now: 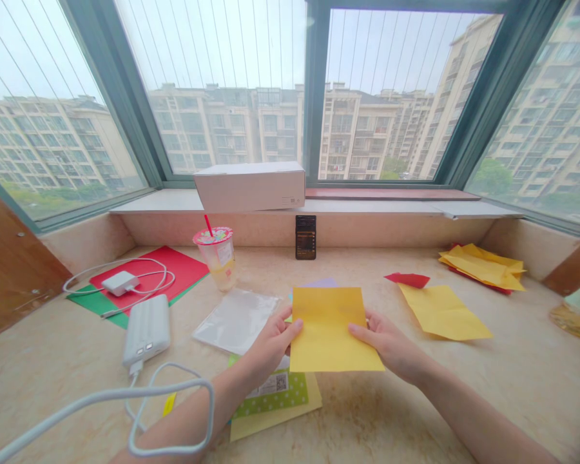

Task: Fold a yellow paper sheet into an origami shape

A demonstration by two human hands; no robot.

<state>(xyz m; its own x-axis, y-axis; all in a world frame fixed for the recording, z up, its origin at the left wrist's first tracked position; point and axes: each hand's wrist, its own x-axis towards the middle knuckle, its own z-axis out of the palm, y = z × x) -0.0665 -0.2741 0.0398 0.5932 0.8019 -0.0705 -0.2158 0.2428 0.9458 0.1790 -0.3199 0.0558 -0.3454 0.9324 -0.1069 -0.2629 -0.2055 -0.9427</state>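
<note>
Now a yellow paper sheet is held up between the left hand and the right hand.
Each side edge is pinched by the fingers, which are pressed together, apparently so that the sheet is kept flat and taut above the surface. The sheet is held over a green dotted packet, and a clear plastic bag is laid just beside the left hand. To the right, a second yellow sheet is set near a red paper scrap, seemingly to leave room between the hands, while a yellow paper pile is placed further back.
</note>
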